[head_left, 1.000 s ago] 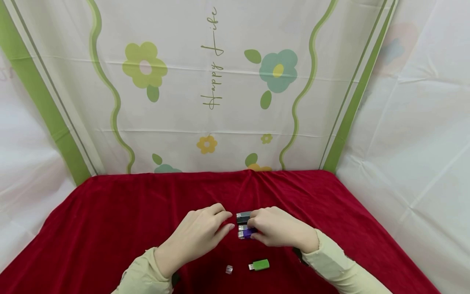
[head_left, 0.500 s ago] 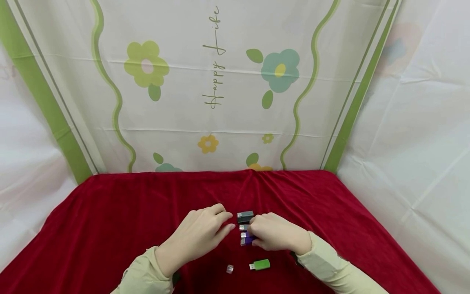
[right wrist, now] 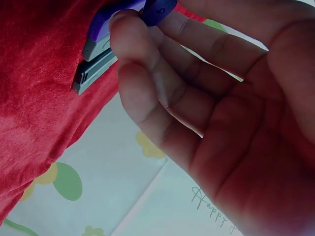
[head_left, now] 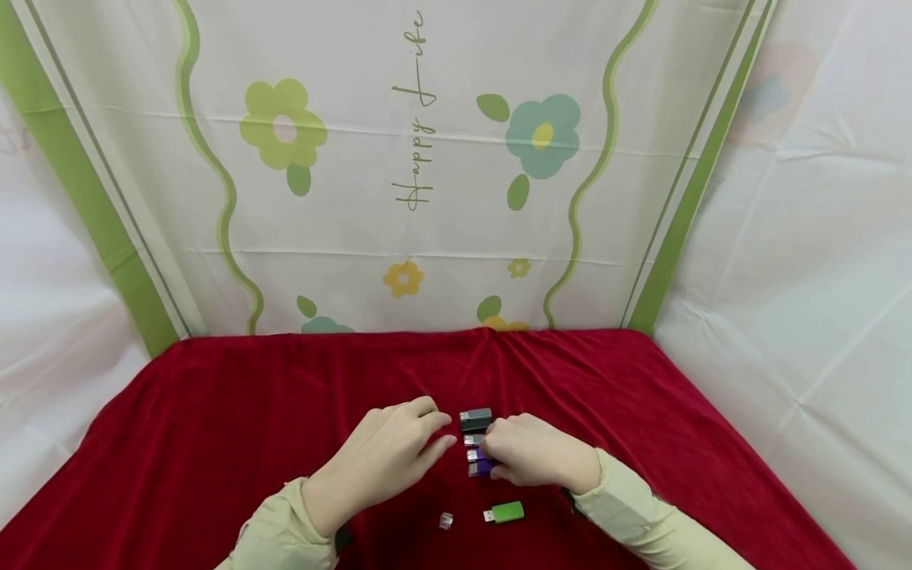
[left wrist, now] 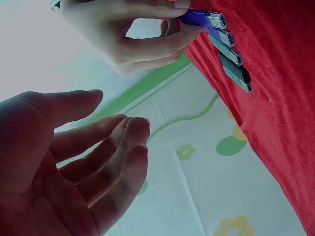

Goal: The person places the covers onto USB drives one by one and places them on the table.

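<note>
Several USB flash drives with clear caps lie in a row on the red cloth. My right hand point(head_left: 537, 450) pinches the nearest one, a purple USB flash drive point(head_left: 480, 469), between thumb and fingers. Beside it lie another purple drive point(head_left: 474, 455), a grey drive point(head_left: 473, 440), and a black and grey pair point(head_left: 476, 419) at the far end. In the right wrist view, curled fingers cover part of the row. My left hand point(head_left: 392, 451) hovers left of the row, its fingers loosely bent with nothing between them, as the left wrist view point(left wrist: 78, 162) confirms.
A green USB flash drive point(head_left: 508, 513), its metal plug exposed, lies nearer me than the row. Left of it is a small clear cap point(head_left: 446, 521). The red cloth point(head_left: 285, 396) covers the table, and a flowered white curtain point(head_left: 442, 158) hangs behind.
My right hand has shifted slightly toward me and drawn the purple drives nearer, so more of the grey and black ones shows. Left hand, green drive and loose cap have stayed put.
</note>
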`<state>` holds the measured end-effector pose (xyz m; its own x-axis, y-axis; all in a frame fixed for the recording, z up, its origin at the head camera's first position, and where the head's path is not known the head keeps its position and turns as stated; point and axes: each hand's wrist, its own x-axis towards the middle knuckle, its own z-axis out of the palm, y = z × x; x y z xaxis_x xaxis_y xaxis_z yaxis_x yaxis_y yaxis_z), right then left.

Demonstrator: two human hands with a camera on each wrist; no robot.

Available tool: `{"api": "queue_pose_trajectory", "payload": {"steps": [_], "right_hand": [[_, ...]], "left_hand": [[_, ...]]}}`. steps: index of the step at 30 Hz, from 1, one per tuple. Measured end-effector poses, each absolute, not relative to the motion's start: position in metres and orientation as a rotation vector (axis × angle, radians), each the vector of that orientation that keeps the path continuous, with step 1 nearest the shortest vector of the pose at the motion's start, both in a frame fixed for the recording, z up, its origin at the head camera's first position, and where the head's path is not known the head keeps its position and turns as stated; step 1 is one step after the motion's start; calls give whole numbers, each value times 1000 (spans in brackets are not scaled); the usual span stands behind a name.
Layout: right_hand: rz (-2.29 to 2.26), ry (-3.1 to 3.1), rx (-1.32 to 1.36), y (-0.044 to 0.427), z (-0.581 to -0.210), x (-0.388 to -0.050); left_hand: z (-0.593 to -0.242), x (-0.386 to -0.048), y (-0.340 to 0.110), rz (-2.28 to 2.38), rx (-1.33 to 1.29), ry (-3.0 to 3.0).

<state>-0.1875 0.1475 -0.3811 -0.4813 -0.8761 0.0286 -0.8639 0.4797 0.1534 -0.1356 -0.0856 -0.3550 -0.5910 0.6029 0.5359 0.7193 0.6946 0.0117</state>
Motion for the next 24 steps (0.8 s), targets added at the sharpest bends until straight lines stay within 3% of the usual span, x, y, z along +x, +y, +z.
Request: {"api": "queue_pose_trajectory", "payload": {"steps": [24], "right_hand": [[-163, -2563, 1541, 149, -371, -181]], "left_hand": [[-356, -133, -87, -317, -1066, -2520]]}}
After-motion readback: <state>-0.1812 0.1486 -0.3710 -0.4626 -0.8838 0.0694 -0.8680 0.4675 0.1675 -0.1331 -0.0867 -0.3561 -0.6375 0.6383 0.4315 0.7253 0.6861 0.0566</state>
